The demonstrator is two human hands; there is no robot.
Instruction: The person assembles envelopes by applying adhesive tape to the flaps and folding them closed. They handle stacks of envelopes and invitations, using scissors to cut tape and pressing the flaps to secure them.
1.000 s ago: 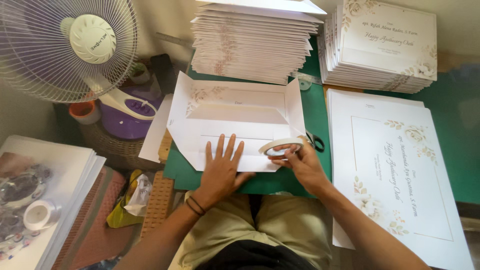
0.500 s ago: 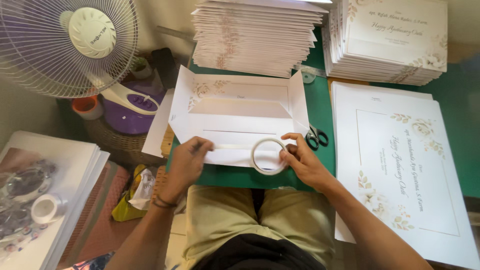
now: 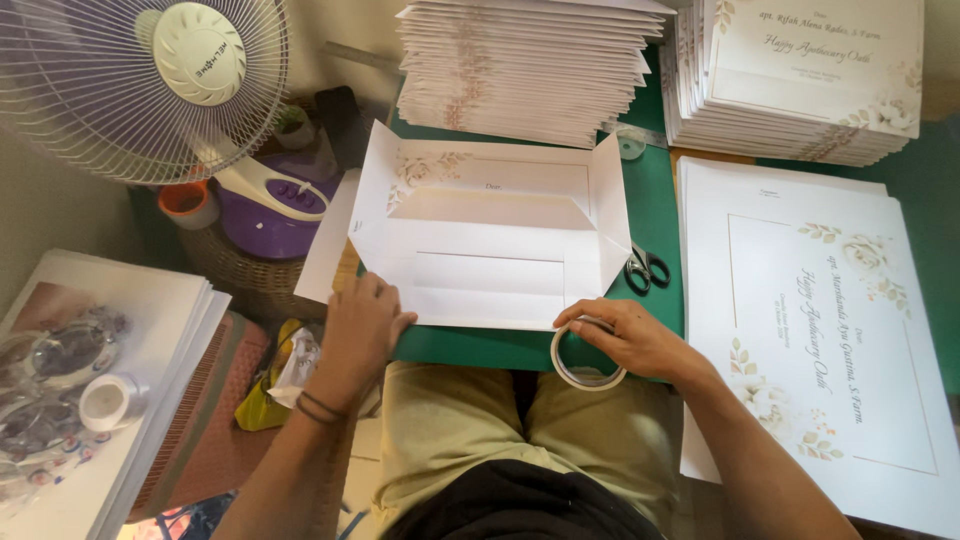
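Observation:
A white, partly folded paper sheet with a floral corner [image 3: 490, 235] lies open on a green mat [image 3: 655, 205]. My left hand [image 3: 362, 325] rests on its lower left corner, fingers curled over the edge. My right hand [image 3: 630, 340] holds a roll of clear tape [image 3: 583, 358] at the sheet's lower right edge, close to my lap. Small black scissors [image 3: 647, 268] lie just right of the sheet.
Two tall stacks of folded printed sheets [image 3: 530, 65] [image 3: 800, 75] stand at the back. A large flat printed sheet [image 3: 810, 330] lies to the right. A white fan [image 3: 150, 85], a purple base [image 3: 270, 205], a paper pile [image 3: 100, 380] and another tape roll [image 3: 110, 400] are left.
My left hand slid from the middle of the sheet's lower edge to its left corner. My right hand drew the tape roll down and toward my lap.

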